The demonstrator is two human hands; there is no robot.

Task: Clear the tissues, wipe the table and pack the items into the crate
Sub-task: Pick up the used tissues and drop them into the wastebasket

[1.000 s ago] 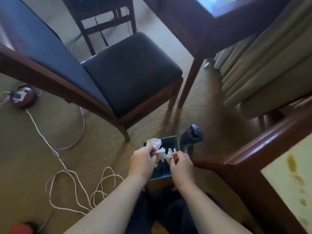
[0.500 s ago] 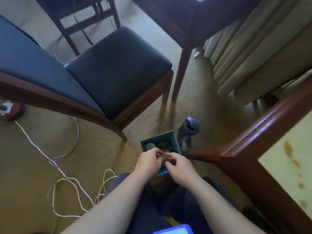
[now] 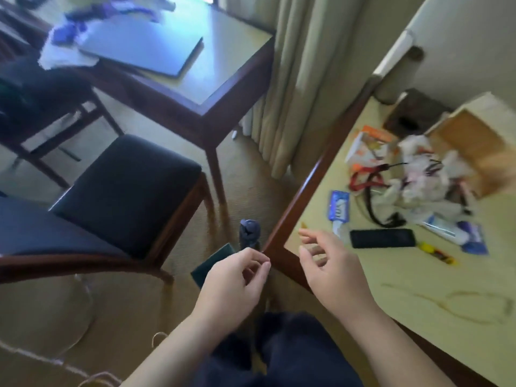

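Hands: both empty, raised in front of the body near the table corner.
Left hand (image 3: 234, 283): fingers loosely curled, nothing between them, above the floor beside the table edge.
Right hand (image 3: 332, 272): fingers relaxed and spread, holds nothing, over the near corner of the table (image 3: 418, 280).
Tissues (image 3: 418, 174): crumpled white heap at the far side of the table, touching the crate (image 3: 474, 141).
Crate: light wooden box, open side up, at the far right of the table.
Other items on the table: black phone (image 3: 381, 238), blue packet (image 3: 339, 205), red strap (image 3: 365, 177), orange box (image 3: 368, 143), all lying loose near the tissues.
Table surface: brownish smear (image 3: 474, 305) on the near part.
Floor: small dark bin (image 3: 215, 265) just below the left hand; dark bottle (image 3: 249, 233) upright beside the table leg.
Chair (image 3: 125, 185): dark cushion, left of the bin.
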